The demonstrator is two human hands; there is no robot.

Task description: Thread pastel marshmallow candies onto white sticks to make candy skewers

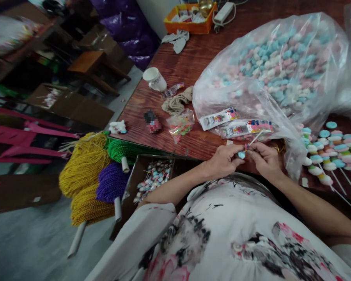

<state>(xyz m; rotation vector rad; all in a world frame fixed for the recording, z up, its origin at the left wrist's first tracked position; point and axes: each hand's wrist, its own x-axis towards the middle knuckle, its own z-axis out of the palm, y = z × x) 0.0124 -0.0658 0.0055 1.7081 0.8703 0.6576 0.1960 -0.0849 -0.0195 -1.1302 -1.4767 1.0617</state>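
The person's bare left forearm (181, 183) is slanting inward from the left and the bare right forearm (312, 208) from the right, both wrists standing close together in front of the torso. The uncovered left hand (224, 160) is pinching with thumb and curled fingers. The uncovered right hand (265, 159) is facing it, knuckles upward, fingers folding inward in a pinch just beside the left fingertips.

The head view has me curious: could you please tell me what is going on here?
A person's left hand and right hand together hold a white stick with a light-blue piece near its lower end, by the near edge of the table. A large clear bag of pastel pieces lies ahead, and loaded skewers lie to the right.
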